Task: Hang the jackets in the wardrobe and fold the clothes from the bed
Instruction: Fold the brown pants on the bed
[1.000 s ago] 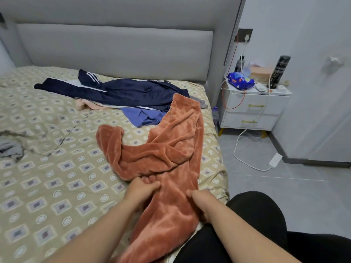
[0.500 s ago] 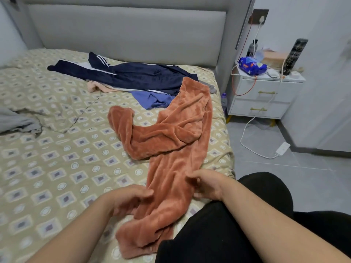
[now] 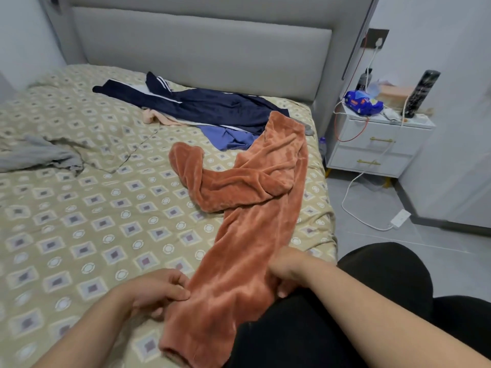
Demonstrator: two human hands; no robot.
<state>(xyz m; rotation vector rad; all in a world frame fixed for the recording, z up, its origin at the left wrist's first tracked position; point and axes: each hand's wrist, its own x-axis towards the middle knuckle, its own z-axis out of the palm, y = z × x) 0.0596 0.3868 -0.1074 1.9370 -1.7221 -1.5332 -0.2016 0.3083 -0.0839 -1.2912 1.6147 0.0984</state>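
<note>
Rust-orange fleece trousers (image 3: 249, 208) lie spread on the patterned bed (image 3: 79, 221), one leg running toward me and the other bent off to the left. My left hand (image 3: 156, 293) pinches the left edge of the near leg. My right hand (image 3: 287, 269) grips the right edge of the same leg, its fingers curled into the fabric. Farther back lie a navy striped tracksuit jacket (image 3: 212, 107), a blue garment (image 3: 228, 138) and a peach garment (image 3: 156, 118).
A grey cloth (image 3: 39, 158) lies at the bed's left edge. A white nightstand (image 3: 377, 144) with a blue packet, bottles and cables stands to the right of the grey headboard (image 3: 202, 57). A white power strip (image 3: 400, 219) lies on the floor. My black-clad knee (image 3: 372, 293) is beside the bed.
Both hands have slid down the near trouser leg toward its cuff. The camera has turned slightly, so the bed sits more to the left.
</note>
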